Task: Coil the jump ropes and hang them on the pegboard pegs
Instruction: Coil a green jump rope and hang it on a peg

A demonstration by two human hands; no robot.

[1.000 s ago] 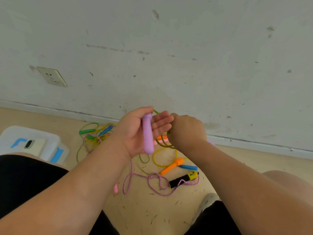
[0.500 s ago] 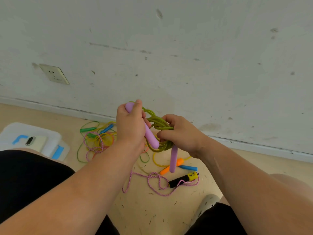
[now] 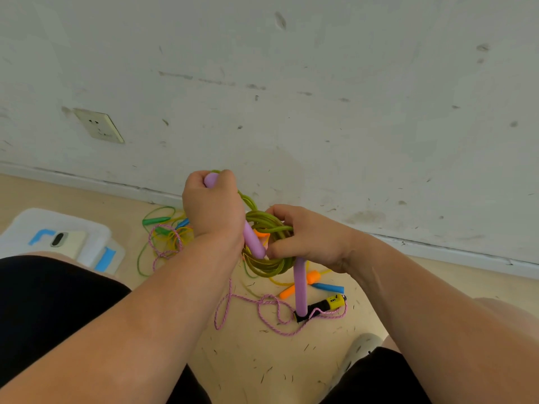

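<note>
Left hand (image 3: 214,208) now higher, fist round lilac handle (image 3: 253,240); right hand (image 3: 309,237) pinches green coil (image 3: 268,223); coil almost bound, hanging undone, floor ropes (image 3: 170,240) uncoiled

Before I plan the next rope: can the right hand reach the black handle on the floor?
Probably not yet: the right hand grips the green rope coil, and the purple handle dangles in front of the black handle.

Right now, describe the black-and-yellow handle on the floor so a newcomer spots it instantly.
On the floor below the white wall, look under the right hand, where a purple handle hangs down. By its lower end lies the black-and-yellow handle, amid the pink braided rope. Unlike the orange handle and blue handle nearby, it is two-coloured.
</note>
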